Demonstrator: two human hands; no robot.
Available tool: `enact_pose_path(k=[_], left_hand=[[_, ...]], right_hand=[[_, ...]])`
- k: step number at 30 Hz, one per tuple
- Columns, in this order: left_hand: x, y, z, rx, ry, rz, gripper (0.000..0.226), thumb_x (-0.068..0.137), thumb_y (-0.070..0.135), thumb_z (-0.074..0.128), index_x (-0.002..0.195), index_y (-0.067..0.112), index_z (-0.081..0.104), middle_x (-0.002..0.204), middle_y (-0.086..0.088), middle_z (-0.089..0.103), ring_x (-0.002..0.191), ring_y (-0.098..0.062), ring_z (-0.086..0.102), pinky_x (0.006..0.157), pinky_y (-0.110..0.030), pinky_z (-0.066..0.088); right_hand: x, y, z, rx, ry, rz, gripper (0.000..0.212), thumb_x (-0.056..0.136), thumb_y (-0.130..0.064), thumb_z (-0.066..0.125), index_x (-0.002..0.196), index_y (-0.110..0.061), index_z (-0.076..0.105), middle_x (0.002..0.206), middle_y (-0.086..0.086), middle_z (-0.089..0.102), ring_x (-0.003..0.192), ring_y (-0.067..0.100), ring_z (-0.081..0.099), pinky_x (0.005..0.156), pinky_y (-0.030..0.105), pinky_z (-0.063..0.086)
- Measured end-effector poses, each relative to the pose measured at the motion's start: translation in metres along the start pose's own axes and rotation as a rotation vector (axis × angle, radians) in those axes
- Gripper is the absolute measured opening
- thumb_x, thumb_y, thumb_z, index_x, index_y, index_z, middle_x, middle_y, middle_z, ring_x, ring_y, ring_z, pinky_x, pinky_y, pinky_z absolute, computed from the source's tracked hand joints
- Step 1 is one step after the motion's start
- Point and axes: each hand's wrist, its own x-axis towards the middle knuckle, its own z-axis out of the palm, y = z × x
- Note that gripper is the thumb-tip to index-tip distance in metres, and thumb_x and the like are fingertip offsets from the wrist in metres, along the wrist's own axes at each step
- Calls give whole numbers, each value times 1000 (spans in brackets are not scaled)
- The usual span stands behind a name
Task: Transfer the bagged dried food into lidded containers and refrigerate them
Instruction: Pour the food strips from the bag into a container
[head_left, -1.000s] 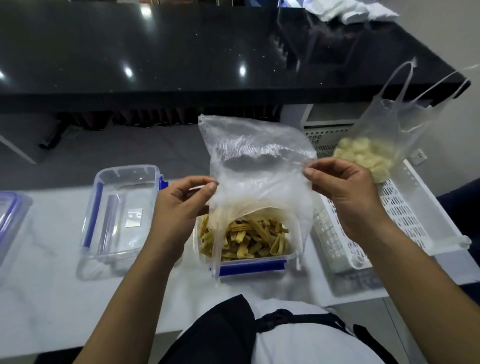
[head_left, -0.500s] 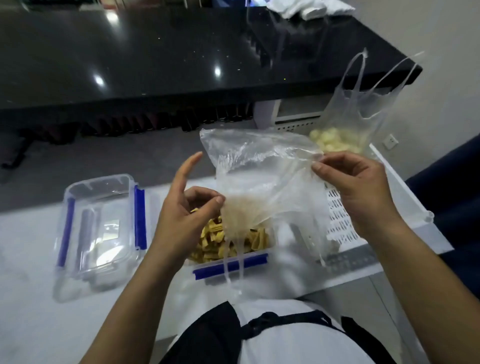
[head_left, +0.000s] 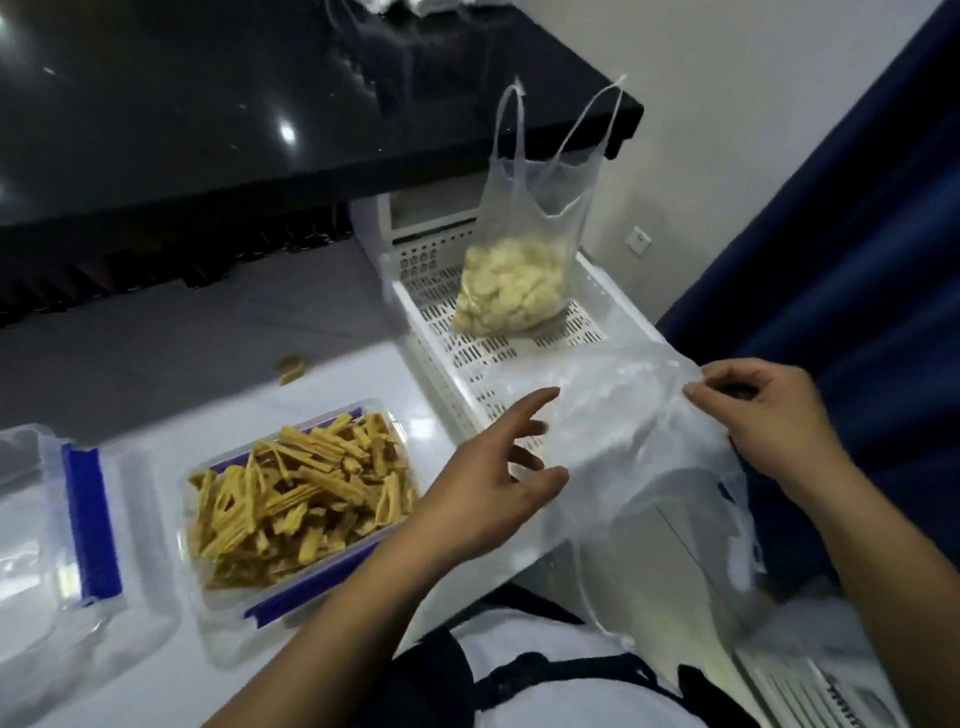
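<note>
Dim, cool indoor light leaves bright glare spots on the glossy black countertop (head_left: 270, 119), while wide-angle distortion bends the frame edges and motion blur softens the empty plastic bag (head_left: 639, 457).

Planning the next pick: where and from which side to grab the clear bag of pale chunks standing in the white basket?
Take the clear plastic bag of pale chunks by its two thin handle loops, from above. They stand upright and free over the white perforated basket, while the body is soft and bulging, so it would probably deform under the fingers.
</note>
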Motion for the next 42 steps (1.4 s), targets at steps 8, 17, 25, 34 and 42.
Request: enact_pose_path(k=[8, 17, 25, 34, 42], left_hand=[[33, 20, 13, 59, 102, -62, 52, 94, 29, 66, 141, 42, 48, 123, 16, 52, 102, -4, 60, 76, -13, 50], [29, 27, 14, 473, 77, -178, 76, 97, 43, 57, 152, 56, 6, 161, 24, -25, 152, -7, -5, 120, -36, 19], [56, 32, 12, 609, -11, -245, 52, 103, 38, 46, 153, 38, 30, 164, 8, 23, 151, -9, 16, 119, -26, 16], [15, 17, -52, 361, 325, -316, 34, 98, 29, 60, 128, 46, 60, 128, 30, 58, 113, 16, 51, 97, -21, 44], [33, -37, -157, 565, 486, -580, 52, 91, 18, 68, 141, 16, 52, 136, -2, 56, 125, -25, 55, 91, -30, 44]], right_hand=[[41, 1, 2, 18, -2, -191, 6, 87, -13, 73, 93, -14, 73, 108, -5, 68, 103, 10, 63, 94, 26, 48], [41, -21, 35, -284, -141, -409, 72, 91, -45, 61, 153, -31, 28, 166, 3, 12, 153, 24, 2, 120, 51, 13], [60, 3, 109, -785, -820, -400, 73, 93, -74, 22, 156, -43, 3, 167, -3, -11, 153, 25, -15, 120, 59, -2], [60, 9, 112, -723, -785, -473, 68, 95, -66, 35, 155, -41, 17, 168, -4, 0, 154, 23, -8, 120, 56, 1], [43, -33, 96, -295, -717, -597, 60, 94, -54, 54, 149, -46, 32, 166, -10, 12, 153, 14, -2, 122, 36, 2]])
